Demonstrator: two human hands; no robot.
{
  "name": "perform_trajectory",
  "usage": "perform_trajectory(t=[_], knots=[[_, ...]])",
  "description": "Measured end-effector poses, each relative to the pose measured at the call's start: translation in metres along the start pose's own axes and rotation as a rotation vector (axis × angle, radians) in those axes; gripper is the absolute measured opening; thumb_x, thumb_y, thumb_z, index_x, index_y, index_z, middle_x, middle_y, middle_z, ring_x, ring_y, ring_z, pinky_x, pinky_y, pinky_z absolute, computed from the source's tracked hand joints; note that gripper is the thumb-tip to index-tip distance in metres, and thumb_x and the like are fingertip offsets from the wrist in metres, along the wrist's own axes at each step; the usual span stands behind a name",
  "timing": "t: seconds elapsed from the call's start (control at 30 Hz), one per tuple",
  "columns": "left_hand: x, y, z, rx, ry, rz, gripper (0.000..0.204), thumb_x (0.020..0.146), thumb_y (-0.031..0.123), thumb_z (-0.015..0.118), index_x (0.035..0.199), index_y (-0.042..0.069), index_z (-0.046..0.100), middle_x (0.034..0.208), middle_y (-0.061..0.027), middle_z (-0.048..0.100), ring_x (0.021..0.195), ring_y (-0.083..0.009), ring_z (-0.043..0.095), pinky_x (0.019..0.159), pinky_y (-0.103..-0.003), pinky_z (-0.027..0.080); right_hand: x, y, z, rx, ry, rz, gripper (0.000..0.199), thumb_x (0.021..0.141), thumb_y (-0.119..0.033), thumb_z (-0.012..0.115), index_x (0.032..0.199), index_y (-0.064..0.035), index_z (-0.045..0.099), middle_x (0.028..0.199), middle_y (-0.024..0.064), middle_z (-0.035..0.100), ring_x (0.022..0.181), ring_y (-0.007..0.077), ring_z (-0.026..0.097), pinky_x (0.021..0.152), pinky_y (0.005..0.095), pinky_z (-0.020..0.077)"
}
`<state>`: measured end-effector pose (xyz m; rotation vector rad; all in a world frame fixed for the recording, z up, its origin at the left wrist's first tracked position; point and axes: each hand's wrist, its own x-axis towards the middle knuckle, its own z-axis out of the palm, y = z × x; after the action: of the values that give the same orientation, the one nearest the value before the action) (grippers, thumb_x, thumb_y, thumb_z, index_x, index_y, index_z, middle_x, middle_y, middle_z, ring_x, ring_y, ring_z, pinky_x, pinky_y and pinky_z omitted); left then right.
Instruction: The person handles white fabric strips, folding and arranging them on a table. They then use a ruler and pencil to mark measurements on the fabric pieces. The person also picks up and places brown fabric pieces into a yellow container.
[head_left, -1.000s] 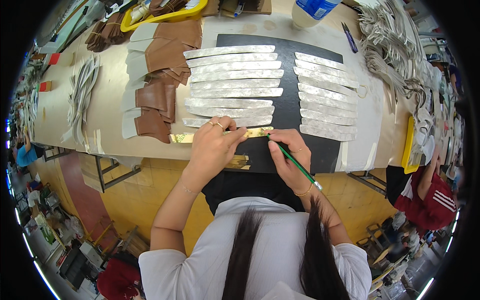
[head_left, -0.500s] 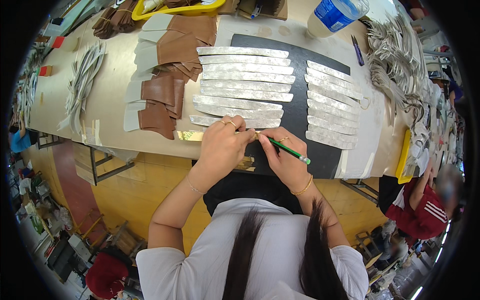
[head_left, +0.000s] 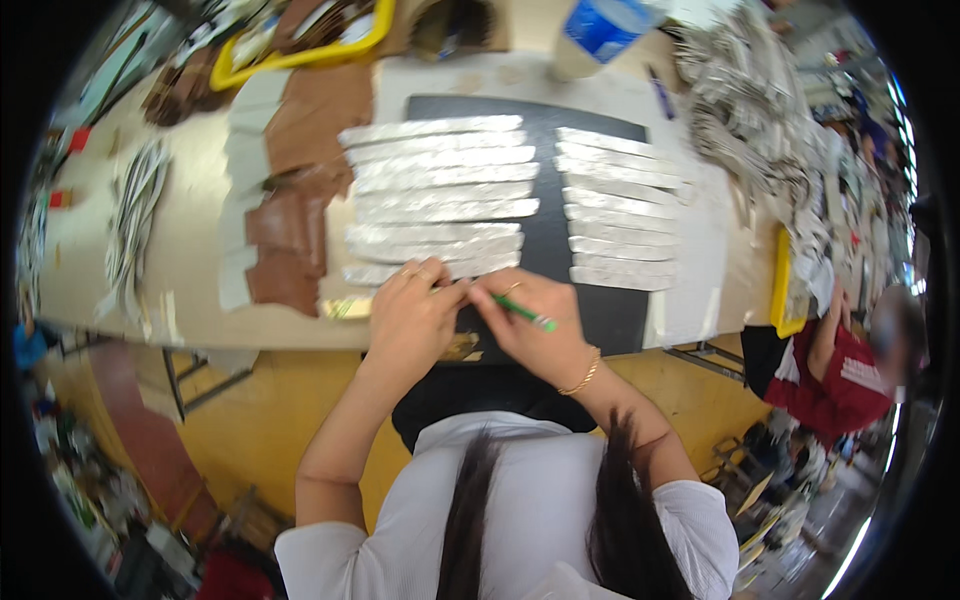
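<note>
My right hand (head_left: 540,315) has a green pencil (head_left: 528,313) tucked in it, its rear end sticking out to the right. The fingertips of that hand meet those of my left hand (head_left: 410,310) over the near edge of a black board (head_left: 610,318). My left fingers are bent and closed, resting by the nearest strip of the left column. Whatever lies between the fingertips is too small to make out. Mottled silvery strips lie in a left column (head_left: 445,172) and a shorter right column (head_left: 620,222) on the board.
Brown and pale grey leather pieces (head_left: 285,220) overlap left of the strips. Bundled pale strips lie at far left (head_left: 137,230) and right (head_left: 740,90). A yellow tray (head_left: 230,75), a bottle with a blue label (head_left: 590,40) and a purple pen (head_left: 661,92) stand or lie farther back.
The whole view has shifted, so the table and its contents appear further left and slightly lower. My hands stay together at the nearest left-column strip, with the pencil still in the right.
</note>
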<state>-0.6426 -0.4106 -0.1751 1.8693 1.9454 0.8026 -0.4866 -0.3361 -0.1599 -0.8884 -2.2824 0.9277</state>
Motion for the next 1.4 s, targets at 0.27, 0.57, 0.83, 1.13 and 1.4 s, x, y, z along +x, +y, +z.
perform_trajectory(t=[0.27,0.57,0.83,1.13,1.4], knots=[[0.004,0.011,-0.001,-0.02,-0.028,-0.042,0.014,0.076,0.007,0.076,0.09,0.004,0.075,0.079,-0.0084,0.055,0.075,-0.0267,0.056,0.067,-0.037,0.046,-0.009,0.011,-0.012,0.285,0.103,0.205,0.011,0.092,-0.012,0.066,0.095,-0.0024,0.07,0.084,0.0135,0.069,0.067,0.0233,0.068,0.061,0.0316,0.052],[-0.017,0.014,0.001,-0.032,0.099,0.106,0.021,0.076,0.004,0.078,0.098,0.005,0.075,0.085,-0.0097,0.061,0.077,-0.0269,0.059,0.065,-0.037,0.047,0.018,0.089,-0.102,-0.134,0.551,-0.003,0.013,0.086,-0.007,0.069,0.098,-0.0035,0.067,0.105,0.0101,0.072,0.094,0.0273,0.069,0.081,0.0357,0.0533],[-0.031,0.043,0.028,0.093,0.039,0.176,0.024,0.079,0.014,0.078,0.101,0.007,0.072,0.096,-0.0059,0.06,0.091,-0.0238,0.057,0.078,-0.039,0.041,0.131,0.209,-0.141,-0.697,0.364,0.318,0.019,0.092,-0.023,0.063,0.104,-0.01,0.067,0.089,0.0153,0.07,0.086,0.0335,0.068,0.072,0.0463,0.0534],[-0.001,0.035,0.03,0.001,0.151,-0.061,0.017,0.081,0.012,0.075,0.098,0.007,0.073,0.095,-0.0064,0.059,0.086,-0.0253,0.053,0.082,-0.037,0.039,0.154,0.251,-0.143,-0.963,0.278,0.223,0.028,0.09,-0.004,0.051,0.115,-0.0098,0.06,0.094,0.0161,0.066,0.087,0.0354,0.067,0.074,0.045,0.0547],[0.013,0.036,0.034,0.009,0.02,-0.12,0.015,0.079,0.016,0.076,0.088,0.008,0.068,0.095,-0.0052,0.059,0.095,-0.0265,0.053,0.085,-0.04,0.037,0.141,0.231,-0.16,-0.924,0.363,0.242,0.029,0.088,-0.001,0.054,0.115,-0.0078,0.06,0.101,0.0173,0.064,0.089,0.0336,0.067,0.074,0.0423,0.0558]])
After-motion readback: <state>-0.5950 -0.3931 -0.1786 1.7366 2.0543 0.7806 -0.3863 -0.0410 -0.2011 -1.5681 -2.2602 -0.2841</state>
